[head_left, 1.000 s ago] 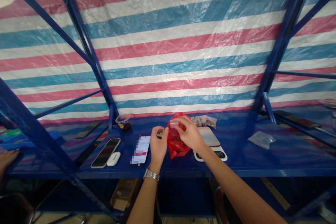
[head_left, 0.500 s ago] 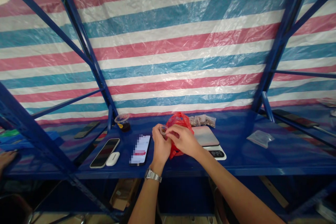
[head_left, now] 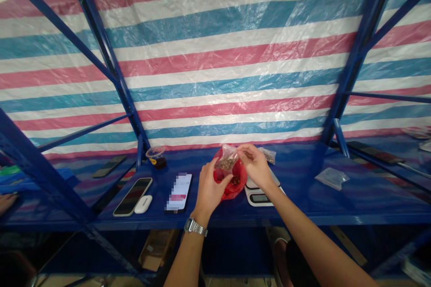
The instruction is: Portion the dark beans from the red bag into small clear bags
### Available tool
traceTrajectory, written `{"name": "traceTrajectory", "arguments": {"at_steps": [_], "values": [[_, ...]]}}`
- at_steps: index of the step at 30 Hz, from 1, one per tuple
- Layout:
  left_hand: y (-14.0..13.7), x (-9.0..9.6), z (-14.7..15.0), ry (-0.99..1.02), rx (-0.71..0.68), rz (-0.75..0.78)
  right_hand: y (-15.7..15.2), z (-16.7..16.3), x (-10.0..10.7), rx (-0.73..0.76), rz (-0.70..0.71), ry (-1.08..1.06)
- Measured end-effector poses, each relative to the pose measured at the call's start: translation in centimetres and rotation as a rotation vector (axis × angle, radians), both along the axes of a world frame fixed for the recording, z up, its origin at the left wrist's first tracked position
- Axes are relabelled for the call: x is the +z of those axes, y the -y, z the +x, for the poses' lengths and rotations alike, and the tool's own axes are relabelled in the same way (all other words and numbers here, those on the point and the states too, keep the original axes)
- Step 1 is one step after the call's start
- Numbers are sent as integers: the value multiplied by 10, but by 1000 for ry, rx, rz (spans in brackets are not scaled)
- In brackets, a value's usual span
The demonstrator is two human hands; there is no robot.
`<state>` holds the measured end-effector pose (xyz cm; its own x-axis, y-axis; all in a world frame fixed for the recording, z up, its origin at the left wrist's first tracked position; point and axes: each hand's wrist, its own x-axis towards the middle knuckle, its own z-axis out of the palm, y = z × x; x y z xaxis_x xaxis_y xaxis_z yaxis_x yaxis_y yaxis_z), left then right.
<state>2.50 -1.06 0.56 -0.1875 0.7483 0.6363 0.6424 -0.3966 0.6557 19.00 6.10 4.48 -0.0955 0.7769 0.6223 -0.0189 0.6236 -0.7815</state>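
My right hand [head_left: 252, 161] has the upper right corner of a small clear bag [head_left: 227, 159] pinched between thumb and fingers, right of the lower centre of the frame. My left hand [head_left: 209, 184] curves in from the left, fingers at the bag's left edge and thumb spread lower down; I cannot tell whether those fingers grip it. Brown bits sit inside the clear bag, which I hold above the gaping red bag [head_left: 239, 184] with more bits in it.

I cannot see whether the clear bag's mouth is sealed. If it is open, a tilt could spill bits into the red bag or onto the blue table [head_left: 299, 202]. With only 1 corner surely pinched, the thin film could slip or twist. My right wrist hangs over the white scale [head_left: 261, 199], so dropping low could knock it.
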Motion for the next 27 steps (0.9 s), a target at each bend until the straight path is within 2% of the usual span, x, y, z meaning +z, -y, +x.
{"name": "traceTrajectory", "arguments": {"at_steps": [4, 9, 13, 16, 20, 25, 27], "values": [[4, 6, 5, 17, -51, -34, -3, 7, -5, 77, -62, -25], [4, 8, 13, 174, -38, -62, 15, -12, -8, 304, -154, 15], [3, 8, 11, 218, -45, -111, 18, -20, -2, 361, -95, 45], [6, 8, 11, 126, -45, -79, 9, -11, 5, 260, -50, 61], [13, 11, 13, -30, -29, -22, -16, 24, 3, 10, -76, 24], [15, 2, 13, -410, -143, -163, -50, 76, -27, -331, -189, 266], [12, -7, 11, -516, -123, -255, -57, 88, -44, -419, -218, 406]]}}
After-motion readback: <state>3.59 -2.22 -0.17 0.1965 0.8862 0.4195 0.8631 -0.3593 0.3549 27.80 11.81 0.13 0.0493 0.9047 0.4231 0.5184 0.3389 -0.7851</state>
